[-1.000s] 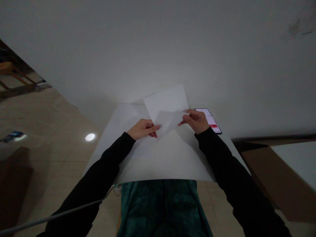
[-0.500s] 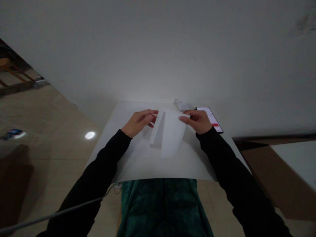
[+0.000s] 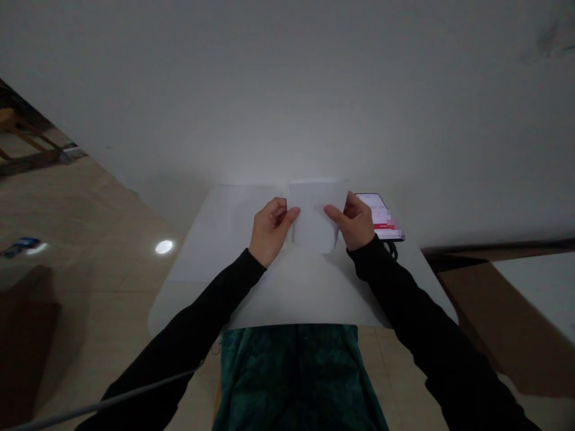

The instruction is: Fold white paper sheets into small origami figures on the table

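Note:
A folded sheet of white paper (image 3: 313, 218) is held up above the table, roughly upright, between both hands. My left hand (image 3: 272, 229) pinches its left edge, thumb on the near face and fingers curled behind. On the opposite edge my right hand (image 3: 353, 220) grips the paper the same way, its thumb lying on the near face. Flat on the table to the left lies another white sheet (image 3: 211, 239), partly covered by my left forearm.
A phone (image 3: 381, 218) with a lit screen rests right of my right hand, a dark loop (image 3: 392, 250) below it. The white table (image 3: 309, 305) stands against a grey wall (image 3: 287, 90). A grey cable (image 3: 135, 392) crosses my left forearm. A brown-and-white box (image 3: 516, 317) is at right.
The folded paper has been raised and turned so its broad face points toward me. My left hand has moved right, onto its edge. The crumpled paper behind is now out of sight.

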Available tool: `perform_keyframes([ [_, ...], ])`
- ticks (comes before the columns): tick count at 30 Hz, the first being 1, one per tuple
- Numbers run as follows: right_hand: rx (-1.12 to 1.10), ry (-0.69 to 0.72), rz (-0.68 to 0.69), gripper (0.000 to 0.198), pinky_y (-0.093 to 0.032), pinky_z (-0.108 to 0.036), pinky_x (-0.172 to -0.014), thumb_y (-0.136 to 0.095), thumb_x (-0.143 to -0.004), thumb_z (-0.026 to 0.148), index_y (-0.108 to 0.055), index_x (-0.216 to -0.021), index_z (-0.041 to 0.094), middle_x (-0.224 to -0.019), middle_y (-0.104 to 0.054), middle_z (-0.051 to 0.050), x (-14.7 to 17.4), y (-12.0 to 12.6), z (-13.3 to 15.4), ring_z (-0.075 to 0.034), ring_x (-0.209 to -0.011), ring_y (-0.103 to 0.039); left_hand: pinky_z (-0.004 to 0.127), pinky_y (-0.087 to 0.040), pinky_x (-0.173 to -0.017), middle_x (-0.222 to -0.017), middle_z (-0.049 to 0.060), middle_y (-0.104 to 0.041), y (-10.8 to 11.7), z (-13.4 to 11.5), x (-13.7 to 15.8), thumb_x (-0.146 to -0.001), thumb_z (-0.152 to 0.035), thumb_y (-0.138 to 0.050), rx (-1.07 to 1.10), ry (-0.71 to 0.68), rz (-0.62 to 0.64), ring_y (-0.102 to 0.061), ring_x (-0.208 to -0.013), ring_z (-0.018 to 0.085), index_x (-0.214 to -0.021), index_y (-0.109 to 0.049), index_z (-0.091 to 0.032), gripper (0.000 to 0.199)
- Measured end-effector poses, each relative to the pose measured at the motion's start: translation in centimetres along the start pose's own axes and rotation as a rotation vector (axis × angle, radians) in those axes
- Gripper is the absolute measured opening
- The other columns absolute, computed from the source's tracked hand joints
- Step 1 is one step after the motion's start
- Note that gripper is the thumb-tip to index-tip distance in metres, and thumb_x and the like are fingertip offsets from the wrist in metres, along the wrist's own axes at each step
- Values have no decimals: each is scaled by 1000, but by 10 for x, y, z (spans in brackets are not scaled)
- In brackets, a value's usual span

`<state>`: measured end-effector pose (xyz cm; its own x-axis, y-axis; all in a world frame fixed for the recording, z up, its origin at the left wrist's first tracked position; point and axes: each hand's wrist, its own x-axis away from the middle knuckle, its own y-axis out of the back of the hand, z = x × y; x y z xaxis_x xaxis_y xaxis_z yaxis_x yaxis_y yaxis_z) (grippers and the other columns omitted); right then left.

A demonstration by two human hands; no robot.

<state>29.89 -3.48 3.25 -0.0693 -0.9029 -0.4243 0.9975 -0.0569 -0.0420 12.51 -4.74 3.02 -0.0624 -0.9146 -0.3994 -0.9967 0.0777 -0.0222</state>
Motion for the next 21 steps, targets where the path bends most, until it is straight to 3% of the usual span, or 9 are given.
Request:
perform_keyframes([
  [3,23,-93,-2,44,-56,-44,-79,-77,-61,51,-69,-90,19,-91,-73,-7,5,-6,-8,-23,-81,-69,28,-47,-76,-87,3,-62,-10,4,0,-87,-39,-57,23,-57,-11,-59,-81,14,-91,-53,-18,22],
  [7,83,-69,-134,41,-56,-45,-81,-76,-63,49,-70,-87,16,-88,-74,-9,10,-15,-16,-25,-81,-69,29,-46,-81,-97,5,-59,-25,8,1,-91,-39,-50,-34,-121,-27,-57,-90,15,-102,-51,-19,23],
  [12,112,90,-112,42,-53,-43,-88,-67,-73,51,-66,-99,17,-101,-71,-9,10,-17,-18,-24,-94,-67,25,-41,-63,-73,0,-50,-26,10,-4,-92,-40,-47,-167,-146,-106,-49,-69,12,-84,-52,-19,24],
  [15,121,75,-44,40,-54,-42,-85,-62,-77,51,-66,-100,18,-100,-72,-8,10,-15,-18,-23,-92,-67,25,-38,-59,-69,-1,-46,-23,11,-6,-93,-42,-46,-181,-149,-128,-45,-65,12,-79,-49,-19,27],
  [21,179,-8,-83,33,-57,-42,-77,-71,-70,45,-71,-84,16,-86,-74,-9,12,-16,-18,-24,-78,-69,30,-44,-77,-86,3,-54,-30,13,-1,-94,-45,-41,-198,-149,-114,-53,-83,16,-91,-48,-20,26],
])
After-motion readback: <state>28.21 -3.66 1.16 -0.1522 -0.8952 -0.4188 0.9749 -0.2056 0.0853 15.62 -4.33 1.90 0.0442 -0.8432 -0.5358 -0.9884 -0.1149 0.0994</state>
